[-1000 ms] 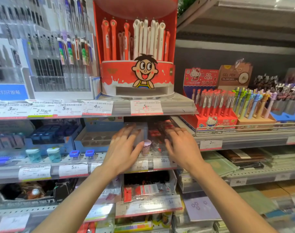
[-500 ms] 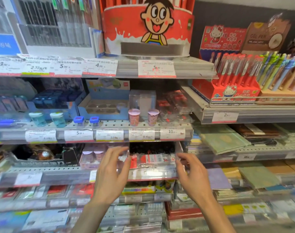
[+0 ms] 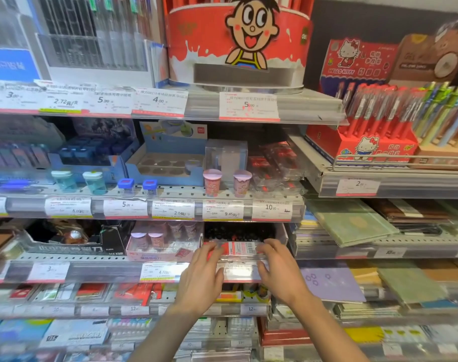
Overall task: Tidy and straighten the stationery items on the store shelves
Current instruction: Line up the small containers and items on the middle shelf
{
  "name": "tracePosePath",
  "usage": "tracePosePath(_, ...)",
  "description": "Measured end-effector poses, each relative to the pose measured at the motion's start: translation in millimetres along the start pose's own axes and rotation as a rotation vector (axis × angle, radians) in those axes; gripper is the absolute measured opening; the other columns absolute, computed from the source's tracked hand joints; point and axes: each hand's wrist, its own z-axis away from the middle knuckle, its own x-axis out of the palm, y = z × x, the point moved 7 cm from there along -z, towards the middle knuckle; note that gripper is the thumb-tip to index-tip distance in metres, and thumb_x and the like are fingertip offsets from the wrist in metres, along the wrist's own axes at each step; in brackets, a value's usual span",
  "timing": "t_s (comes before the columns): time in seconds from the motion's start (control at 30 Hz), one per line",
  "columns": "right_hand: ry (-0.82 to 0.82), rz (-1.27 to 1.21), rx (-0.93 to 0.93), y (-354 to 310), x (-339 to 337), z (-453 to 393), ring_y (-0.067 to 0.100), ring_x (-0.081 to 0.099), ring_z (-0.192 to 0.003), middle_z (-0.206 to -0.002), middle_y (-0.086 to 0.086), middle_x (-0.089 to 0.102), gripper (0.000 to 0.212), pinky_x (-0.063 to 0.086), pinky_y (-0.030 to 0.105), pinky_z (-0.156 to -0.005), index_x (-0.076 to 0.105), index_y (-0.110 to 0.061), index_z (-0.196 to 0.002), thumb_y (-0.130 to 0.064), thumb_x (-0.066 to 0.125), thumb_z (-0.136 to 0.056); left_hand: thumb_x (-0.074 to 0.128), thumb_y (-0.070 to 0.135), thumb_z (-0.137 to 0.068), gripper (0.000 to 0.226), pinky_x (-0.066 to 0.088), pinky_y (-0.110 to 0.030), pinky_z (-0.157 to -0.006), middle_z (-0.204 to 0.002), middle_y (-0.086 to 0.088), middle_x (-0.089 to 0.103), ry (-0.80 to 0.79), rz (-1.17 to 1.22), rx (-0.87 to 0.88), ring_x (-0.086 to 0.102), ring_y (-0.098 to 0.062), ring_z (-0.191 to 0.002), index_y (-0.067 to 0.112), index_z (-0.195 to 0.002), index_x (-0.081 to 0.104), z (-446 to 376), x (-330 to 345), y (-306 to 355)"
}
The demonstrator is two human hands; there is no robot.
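Head view: on the left, the pale pink open carton of cup-shaped erasers point(image 3: 162, 244) looks square to the shelf edge, so that part seems done. Next right, the left hand point(image 3: 199, 276) and right hand point(image 3: 278, 270), fingers straight and apart, press either end of the clear plastic packet with a red-and-white label point(image 3: 239, 250). It is being squared up now; the rumpled clear packets point(image 3: 277, 165) above appear untidied.
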Motion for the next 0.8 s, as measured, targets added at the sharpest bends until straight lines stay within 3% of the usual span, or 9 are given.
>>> tracePosePath(0.13, -0.084, 0.041, -0.011, 2, 14, -11, 0.024, 0.037, -0.137, -0.147, 0.005, 0.038, 0.046, 0.032, 0.032, -0.115, 0.048, -0.016, -0.138, -0.016, 0.056, -0.093, 0.054, 0.020, -0.094, 0.060, 0.053, -0.032, -0.095, -0.159, 0.003, 0.027, -0.036, -0.048, -0.016, 0.031, -0.018, -0.144, 0.028, -0.150, 0.033, -11, 9, 0)
tracePosePath(0.23, -0.096, 0.052, -0.011, 3, 21, -13, 0.025, 0.043, -0.130, -0.142, 0.004, 0.037, 0.053, 0.037, 0.032, -0.110, 0.042, -0.016, -0.141, -0.015, 0.059, -0.091, 0.055, 0.016, -0.093, 0.061, 0.053, -0.033, -0.095, -0.156, 0.003, 0.034, -0.045, -0.095, -0.024, 0.036, -0.019, -0.141, 0.025, -0.150, 0.034, -16, 18, 1)
tracePosePath(0.3, -0.081, 0.062, -0.011, 4, 22, -14, 0.025, 0.047, -0.125, -0.139, 0.004, 0.038, 0.053, 0.041, 0.032, -0.106, 0.042, -0.015, -0.141, -0.014, 0.060, -0.090, 0.063, 0.011, -0.086, 0.060, 0.057, -0.035, -0.084, -0.144, 0.002, 0.049, -0.033, -0.118, -0.014, 0.047, -0.022, -0.130, 0.022, -0.142, 0.046, -18, 21, 1)
tracePosePath(0.4, -0.061, 0.089, -0.028, 5, 21, -18, 0.026, 0.049, -0.120, -0.132, 0.004, 0.043, 0.051, 0.046, 0.035, -0.100, 0.046, -0.016, -0.139, -0.011, 0.058, -0.090, 0.086, 0.003, -0.057, 0.067, 0.058, -0.031, -0.056, -0.115, 0.001, 0.064, -0.007, -0.162, 0.007, 0.064, -0.022, -0.104, 0.020, -0.118, 0.065, -18, 24, -2)
tracePosePath(0.47, -0.071, 0.112, -0.040, 7, 19, -20, 0.025, 0.048, -0.121, -0.133, 0.003, 0.046, 0.050, 0.045, 0.035, -0.101, 0.046, -0.018, -0.139, -0.012, 0.057, -0.091, 0.091, 0.003, -0.047, 0.070, 0.056, -0.027, -0.050, -0.106, 0.004, 0.066, -0.005, -0.193, 0.008, 0.066, -0.019, -0.096, 0.022, -0.110, 0.068, -18, 22, -3)
tracePosePath(0.6, -0.060, 0.150, -0.102, 6, 10, -21, 0.022, 0.049, -0.116, -0.131, 0.000, 0.052, 0.047, 0.044, 0.033, -0.099, 0.049, -0.021, -0.137, -0.018, 0.059, -0.091, 0.087, 0.007, -0.063, 0.058, 0.058, -0.028, -0.057, -0.112, 0.004, 0.065, 0.036, -0.170, 0.050, 0.065, -0.018, -0.101, 0.022, -0.115, 0.067, -15, 17, -3)
tracePosePath(0.7, -0.056, 0.147, -0.148, 2, -4, -15, 0.019, 0.047, -0.117, -0.130, -0.004, 0.049, 0.049, 0.042, 0.030, -0.100, 0.048, -0.022, -0.139, -0.032, 0.060, -0.093, 0.077, 0.014, -0.080, 0.042, 0.059, -0.031, -0.061, -0.117, 0.005, 0.066, 0.089, -0.108, 0.099, 0.065, -0.018, -0.105, 0.022, -0.120, 0.066, -10, 5, -1)
tracePosePath(0.8, -0.074, 0.172, -0.211, -3, -19, 0, 0.016, 0.044, -0.115, -0.126, -0.009, 0.051, 0.047, 0.041, 0.028, -0.097, 0.051, -0.026, -0.135, -0.045, 0.058, -0.093, 0.074, 0.019, -0.085, 0.041, 0.060, -0.031, -0.064, -0.120, 0.008, 0.065, 0.105, -0.077, 0.200, 0.063, -0.015, -0.106, 0.025, -0.124, 0.064, 2, -12, 4)
